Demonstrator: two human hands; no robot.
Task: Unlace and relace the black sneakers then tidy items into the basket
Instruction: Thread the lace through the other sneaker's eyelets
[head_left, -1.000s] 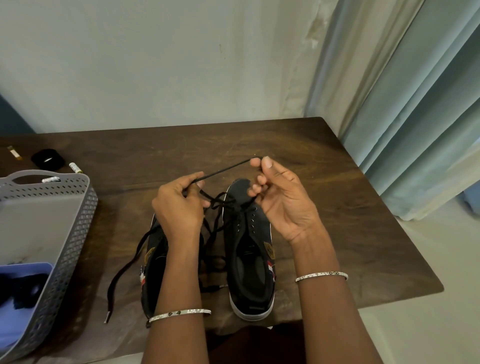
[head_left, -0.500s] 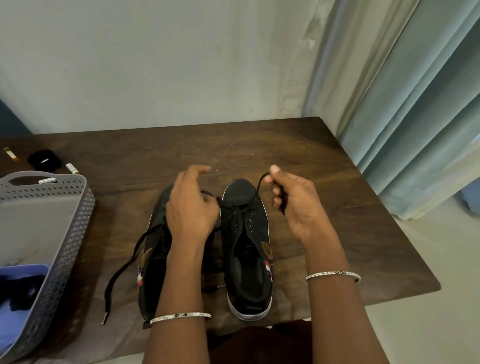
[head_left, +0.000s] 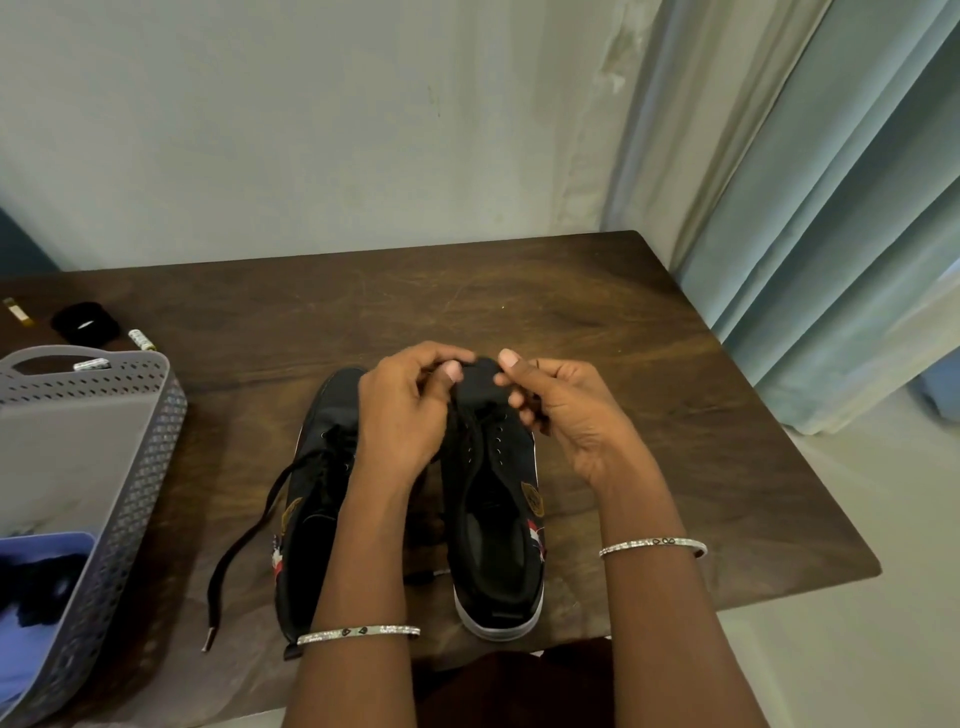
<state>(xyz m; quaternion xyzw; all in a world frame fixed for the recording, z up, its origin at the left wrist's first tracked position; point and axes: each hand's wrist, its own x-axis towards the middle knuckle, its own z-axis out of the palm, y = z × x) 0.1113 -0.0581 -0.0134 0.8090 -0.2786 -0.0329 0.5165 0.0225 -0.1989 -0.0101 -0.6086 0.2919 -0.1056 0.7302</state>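
The curled fingers of the left hand (head_left: 410, 415) and right hand (head_left: 569, 421) meet, pinching the black lace (head_left: 470, 431) over the right sneaker (head_left: 493, 525) just beneath them, the left sneaker (head_left: 319, 467) beside it.

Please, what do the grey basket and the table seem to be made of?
The grey basket looks like matte moulded plastic: even rows of small holes in its walls, a moulded-in handle. The table looks like dark wood or wood-look laminate: grain streaks and a dull sheen; which, I cannot tell.
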